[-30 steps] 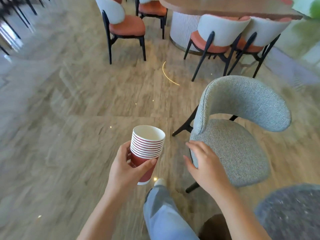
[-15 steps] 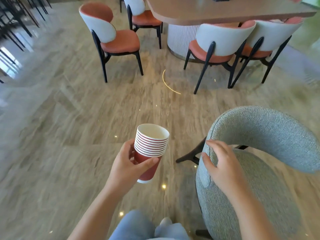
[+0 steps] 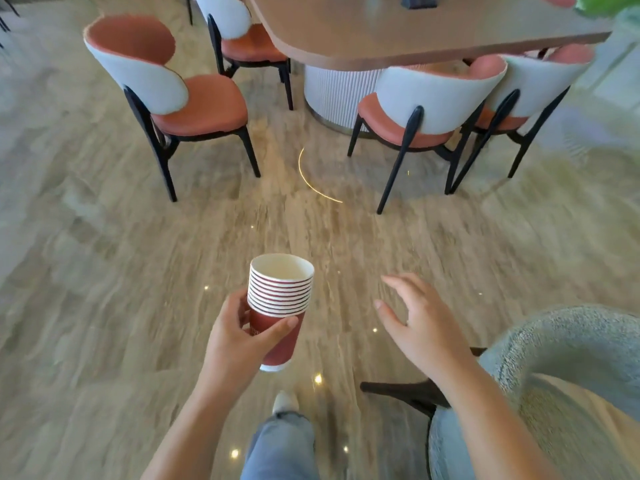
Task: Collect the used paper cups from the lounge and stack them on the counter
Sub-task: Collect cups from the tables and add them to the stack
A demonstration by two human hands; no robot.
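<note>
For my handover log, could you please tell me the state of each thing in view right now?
stack of paper cups: nested, mouths up, held in the air; top cup looks empty.
left hand: grips the stack's lowest cup.
right hand: open, fingers spread, holding nothing.
grey chair: upright, beside the right arm.
left orange chair: upright, standing clear of the table.
right orange chairs: pushed in at the table.

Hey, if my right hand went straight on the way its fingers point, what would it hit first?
Probably nothing close: the right hand points forward and slightly left over bare floor, passing beside the cup stack in the left hand. Depth is unclear.
</note>
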